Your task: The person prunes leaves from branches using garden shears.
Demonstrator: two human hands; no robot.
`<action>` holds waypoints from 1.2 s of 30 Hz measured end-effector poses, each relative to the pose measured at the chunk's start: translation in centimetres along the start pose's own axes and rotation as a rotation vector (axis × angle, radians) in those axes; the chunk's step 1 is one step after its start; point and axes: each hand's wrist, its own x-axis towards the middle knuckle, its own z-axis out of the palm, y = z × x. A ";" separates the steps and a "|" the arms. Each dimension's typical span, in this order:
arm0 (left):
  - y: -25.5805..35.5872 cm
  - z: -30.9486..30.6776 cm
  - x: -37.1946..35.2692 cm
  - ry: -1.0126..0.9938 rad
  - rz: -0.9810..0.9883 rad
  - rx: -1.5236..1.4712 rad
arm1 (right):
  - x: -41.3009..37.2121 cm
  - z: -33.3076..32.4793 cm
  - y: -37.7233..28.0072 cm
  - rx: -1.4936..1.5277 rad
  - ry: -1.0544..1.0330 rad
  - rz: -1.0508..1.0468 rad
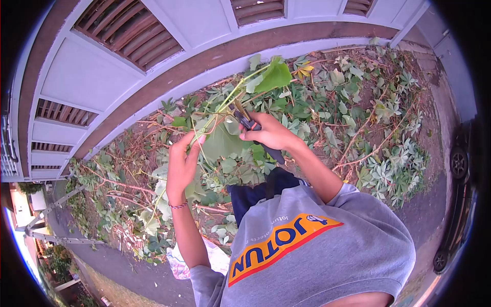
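Observation:
My left hand [182,159] pinches a thin green stem of a leafy vine [227,101], fingertips pressed together just below where several shoots meet. One broad green leaf [275,75] stands at the vine's upper end, and another large pale leaf hangs between my hands. In my right hand [271,132] is a pair of pruning shears [272,153] with dark handles and red parts. Their jaws point up and left, right at the vine's stems. My right fingers are wrapped round the handles.
Cut branches and leaves [327,117] cover the ground around me. A wall [87,77] with slatted vents runs along the far side. A ladder [56,239] stands at the left, a white patterned bag [179,263] lies behind my left arm, and a dark car [452,204] is at the right.

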 end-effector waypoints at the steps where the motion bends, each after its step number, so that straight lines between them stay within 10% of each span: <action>1: 0.0 0.0 -0.2 -0.001 -0.005 0.003 | 0.1 -0.2 0.1 0.005 -0.004 0.001; 11: -0.8 0.7 -2.1 -0.061 -0.013 0.175 | 1.1 2.2 2.5 -0.251 0.016 0.049; 21: -2.8 0.3 -1.0 0.183 0.041 0.215 | 4.4 0.5 1.1 0.439 0.163 0.203; 25: -2.5 -0.2 -1.0 0.305 -0.048 0.230 | 3.9 -1.7 3.5 0.487 -0.091 0.209; 31: -4.5 1.2 -1.7 0.490 -0.106 0.185 | -0.6 0.4 8.2 -0.053 -0.718 0.388; 36: -5.9 3.3 -1.4 0.503 -0.195 0.084 | -0.3 3.3 7.4 -0.343 -0.480 0.328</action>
